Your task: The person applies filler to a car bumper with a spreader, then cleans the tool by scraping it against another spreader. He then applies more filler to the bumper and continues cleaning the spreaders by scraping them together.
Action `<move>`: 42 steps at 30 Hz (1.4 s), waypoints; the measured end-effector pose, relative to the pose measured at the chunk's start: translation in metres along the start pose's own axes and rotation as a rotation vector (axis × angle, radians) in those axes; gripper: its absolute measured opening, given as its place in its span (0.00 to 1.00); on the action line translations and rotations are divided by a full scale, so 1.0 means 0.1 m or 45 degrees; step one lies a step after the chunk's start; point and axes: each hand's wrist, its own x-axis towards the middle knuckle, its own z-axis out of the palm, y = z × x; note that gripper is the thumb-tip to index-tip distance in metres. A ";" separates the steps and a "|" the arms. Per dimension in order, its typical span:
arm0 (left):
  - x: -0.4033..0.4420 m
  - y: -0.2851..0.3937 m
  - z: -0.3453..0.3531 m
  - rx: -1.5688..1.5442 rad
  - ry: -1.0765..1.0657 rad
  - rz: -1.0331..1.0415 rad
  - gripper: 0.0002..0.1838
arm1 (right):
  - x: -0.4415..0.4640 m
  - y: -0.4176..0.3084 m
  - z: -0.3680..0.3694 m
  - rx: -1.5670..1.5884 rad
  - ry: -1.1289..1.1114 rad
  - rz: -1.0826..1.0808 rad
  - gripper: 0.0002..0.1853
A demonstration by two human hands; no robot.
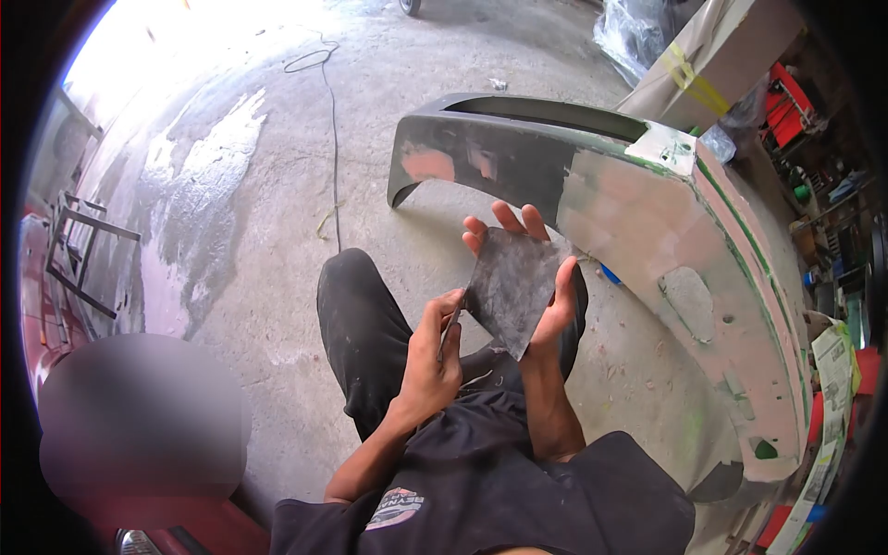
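Observation:
My right hand [552, 319] is palm up beneath a smudged, dark grey flat plate [513, 282]. Its fingertips curl past the far edge and the thumb lies along the right edge. At the plate's left edge, my left hand [433, 356] pinches a thin, dark flat piece [450, 324], seen nearly edge-on; its exact kind cannot be made out. Ahead and to the right rests a large curved car bumper [638, 208], part dark grey and part covered in pinkish-beige filler or primer, with green patches along its edges.
A black cable [334, 139] runs across the concrete floor [277, 185]. A metal frame [88, 240] stands at left, above a blurred round shape [143, 425]. Newspaper masking [828, 388], a red object [786, 106] and clutter line the right side. Plastic sheeting [634, 37] hangs at back.

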 end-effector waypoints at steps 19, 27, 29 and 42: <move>0.03 0.03 0.10 0.066 -0.113 0.067 0.25 | -0.28 0.00 -0.34 0.112 0.124 0.360 0.50; 0.12 -0.09 0.00 0.123 0.067 0.032 0.16 | -0.29 -0.02 -0.12 0.081 0.044 0.242 0.54; 0.08 -0.06 -0.02 0.015 0.024 -0.020 0.16 | -0.29 -0.06 -0.17 -0.017 0.029 0.264 0.53; 0.04 -0.13 -0.02 0.040 -0.017 0.023 0.15 | -0.35 0.08 -0.21 -0.077 -0.079 0.183 0.52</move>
